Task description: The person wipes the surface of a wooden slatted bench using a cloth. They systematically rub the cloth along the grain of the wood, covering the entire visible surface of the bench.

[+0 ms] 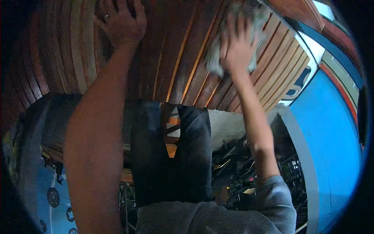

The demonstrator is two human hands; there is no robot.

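Dark reddish-brown wooden slats (177,46) lie side by side in front of me, with narrow gaps between several of them. My left hand (121,27) rests flat on the slats at the upper left, fingers spread, with a ring on one finger and nothing held. At the upper right my right hand (238,46) holds a crumpled pale grey-green cloth (214,60) under its palm, pressed against the slats. Its fingers stretch over the cloth and are slightly blurred. The slats beyond the cloth are lighter brown.
A blue wall or panel (327,128) stands at the right. Below the slats, a cluttered heap of dark parts (233,175) lies beside my legs (171,156). At the lower left is a blue surface with dark round parts (53,197). A wooden piece (296,9) juts in at the upper right.
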